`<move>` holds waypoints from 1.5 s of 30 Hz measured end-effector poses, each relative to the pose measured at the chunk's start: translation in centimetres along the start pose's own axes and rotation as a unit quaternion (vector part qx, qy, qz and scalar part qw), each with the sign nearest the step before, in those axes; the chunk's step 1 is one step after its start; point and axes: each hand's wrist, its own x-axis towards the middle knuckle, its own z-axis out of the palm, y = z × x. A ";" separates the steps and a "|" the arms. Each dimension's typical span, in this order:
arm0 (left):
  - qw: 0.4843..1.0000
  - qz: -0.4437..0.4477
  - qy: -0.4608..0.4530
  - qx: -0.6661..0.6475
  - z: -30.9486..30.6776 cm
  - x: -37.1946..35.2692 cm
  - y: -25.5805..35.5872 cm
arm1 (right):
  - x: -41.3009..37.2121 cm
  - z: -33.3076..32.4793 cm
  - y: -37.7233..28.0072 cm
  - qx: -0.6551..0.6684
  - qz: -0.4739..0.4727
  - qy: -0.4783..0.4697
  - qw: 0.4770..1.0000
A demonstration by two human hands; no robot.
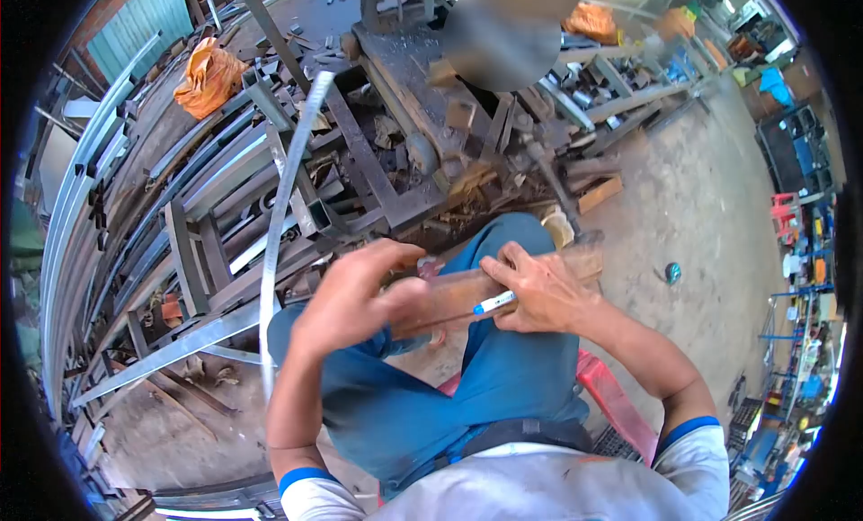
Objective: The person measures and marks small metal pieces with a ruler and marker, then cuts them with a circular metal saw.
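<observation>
The brown board [449, 298] lies across the knees of the blue trousers [422, 413]. The right hand [544, 292] clasps a blue-and-white marker [494, 302] at the board's near edge; the left hand [360, 292] blurs over its left end, its grip impossible to tell. Concrete floor [692, 206] spreads rightward, carrying a small teal object [672, 272]. Metal bars [238, 181] crowd the floor's left side; farther off sits an orange bag [211, 79].
</observation>
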 end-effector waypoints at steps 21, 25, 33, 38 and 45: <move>0.981 -0.159 0.017 0.107 11.2 -1.2 -0.3 | -7.7 -0.6 3.5 0.006 0.155 0.043 0.987; 0.982 -0.146 -0.015 0.118 11.3 -1.4 -0.8 | -7.3 -1.0 4.1 -0.008 0.141 0.016 0.990; 0.978 -0.168 0.070 0.099 13.1 -2.6 -1.8 | -6.5 -1.8 4.3 -0.008 0.094 0.076 0.993; 0.948 -0.116 0.214 0.204 8.5 1.7 1.0 | -3.0 -3.7 5.3 -0.016 0.077 0.261 0.962; 0.883 -0.054 0.263 0.384 1.6 16.7 -0.2 | 3.8 -3.4 0.5 0.182 -0.029 0.468 0.864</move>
